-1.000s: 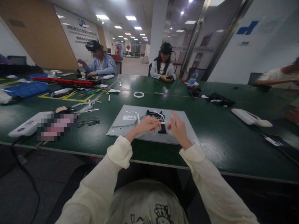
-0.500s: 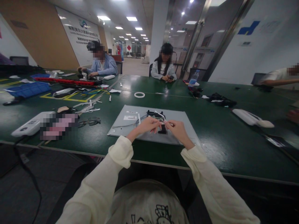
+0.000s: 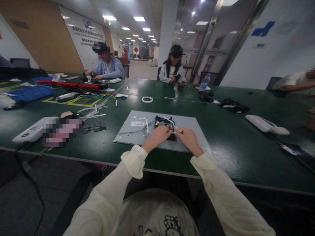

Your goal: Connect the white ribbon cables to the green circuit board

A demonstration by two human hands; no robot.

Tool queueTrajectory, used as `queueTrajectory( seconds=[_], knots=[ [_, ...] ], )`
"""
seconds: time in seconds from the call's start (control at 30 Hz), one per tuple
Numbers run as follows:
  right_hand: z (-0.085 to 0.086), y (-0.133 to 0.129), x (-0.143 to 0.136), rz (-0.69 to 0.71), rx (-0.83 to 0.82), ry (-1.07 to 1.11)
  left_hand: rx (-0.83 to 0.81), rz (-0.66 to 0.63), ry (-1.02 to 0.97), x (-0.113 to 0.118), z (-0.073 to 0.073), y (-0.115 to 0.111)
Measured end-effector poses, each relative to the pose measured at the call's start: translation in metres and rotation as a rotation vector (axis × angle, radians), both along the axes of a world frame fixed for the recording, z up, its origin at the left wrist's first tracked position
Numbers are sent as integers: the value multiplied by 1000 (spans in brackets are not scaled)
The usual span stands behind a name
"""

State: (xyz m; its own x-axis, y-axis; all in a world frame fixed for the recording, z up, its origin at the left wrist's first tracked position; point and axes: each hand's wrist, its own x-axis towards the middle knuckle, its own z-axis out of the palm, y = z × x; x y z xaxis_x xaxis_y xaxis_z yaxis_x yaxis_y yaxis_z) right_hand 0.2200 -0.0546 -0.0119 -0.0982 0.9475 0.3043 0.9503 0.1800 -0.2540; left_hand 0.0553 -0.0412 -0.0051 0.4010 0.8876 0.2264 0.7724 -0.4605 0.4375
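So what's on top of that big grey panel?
On the grey panel: a black frame, green circuit board, labels, white strip and grey cable. Whatever the left hand and right hand cover can't be seen.

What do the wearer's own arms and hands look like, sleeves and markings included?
Both arms wear loose, long, pale cream sleeves, bunched into thick cuffs just above the wrists, with no print visible on them. The left hand and right hand are bare: no gloves, and no watch or bracelet shows. Rings: too small to tell.
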Motion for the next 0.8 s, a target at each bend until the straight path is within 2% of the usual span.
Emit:
queueTrajectory(
  seconds=[0.27,0.57,0.8],
  knots=[
    [0,-1,-1,-52,-27,-86,15,-26,3,1,-4,0],
    [1,-2,-1,-44,-46,-86,-124,-86,-53,-2,0,1],
    [5,-5,-4,-92,-105,-140,12,8,98,2,0,-2]
  ],
)
